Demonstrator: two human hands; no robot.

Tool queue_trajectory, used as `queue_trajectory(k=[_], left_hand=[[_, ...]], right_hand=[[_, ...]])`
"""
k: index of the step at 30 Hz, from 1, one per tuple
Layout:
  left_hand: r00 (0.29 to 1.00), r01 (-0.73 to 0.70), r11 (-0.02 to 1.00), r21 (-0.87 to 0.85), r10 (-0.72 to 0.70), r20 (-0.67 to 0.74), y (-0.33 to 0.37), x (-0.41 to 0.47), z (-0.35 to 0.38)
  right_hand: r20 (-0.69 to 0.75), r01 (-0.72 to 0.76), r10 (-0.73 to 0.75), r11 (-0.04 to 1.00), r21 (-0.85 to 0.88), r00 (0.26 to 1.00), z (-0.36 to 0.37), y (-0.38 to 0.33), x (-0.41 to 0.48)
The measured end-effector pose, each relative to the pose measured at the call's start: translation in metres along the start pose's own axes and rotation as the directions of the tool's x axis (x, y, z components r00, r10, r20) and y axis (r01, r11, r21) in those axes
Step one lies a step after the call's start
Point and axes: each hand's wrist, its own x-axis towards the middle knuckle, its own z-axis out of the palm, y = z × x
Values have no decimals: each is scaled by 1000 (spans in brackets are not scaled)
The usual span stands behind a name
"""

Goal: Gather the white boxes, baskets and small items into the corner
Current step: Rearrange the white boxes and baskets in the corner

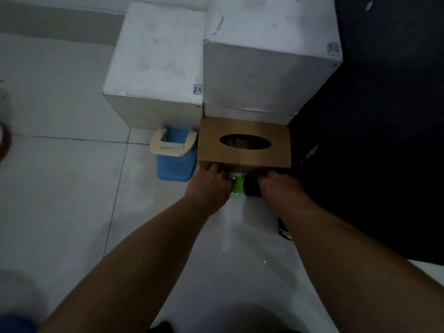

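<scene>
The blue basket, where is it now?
In the head view, the blue basket sits on the floor, just left of the brown tissue box and in front of the left white box.

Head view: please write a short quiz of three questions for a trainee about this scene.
1. True or false: the brown box has an oval opening on top.
2. The basket beside it is: A red, B blue, C yellow.
3. Fill in: between the left hand and the right hand lie a green item and a ___ item.
Key: 1 true; 2 B; 3 black item.
</scene>
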Motion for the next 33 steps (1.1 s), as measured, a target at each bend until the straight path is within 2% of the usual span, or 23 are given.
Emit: queue_trajectory(k=[4, 9, 17, 26, 30, 33], left_hand=[[995, 69, 994, -86, -75, -67, 6, 2, 6], [974, 156, 969, -194, -184, -135, 16, 5, 4], [958, 180, 955, -235, -224, -180, 8, -9, -22], [932, 276, 954, -121, -296, -211, -47, -88, -62], [892, 364, 930, -51, -364, -268, -84, -153, -78], [833, 455, 888, -62, -449, -322, -114, -205, -94]], right_hand=[[-31, 9, -10, 1000, -19, 999, 5, 1, 4], [-100, 17, -10, 997, 69, 995, 10, 0, 6], [-238, 71, -50, 994, 81, 970, 4, -12, -12], [-375, 233, -207, 972, 24, 904, -34, -93, -61], [-431, 325, -297, 946, -7, 852, -59, -146, -91], [-496, 393, -379, 916, -79, 782, -74, -196, -118]])
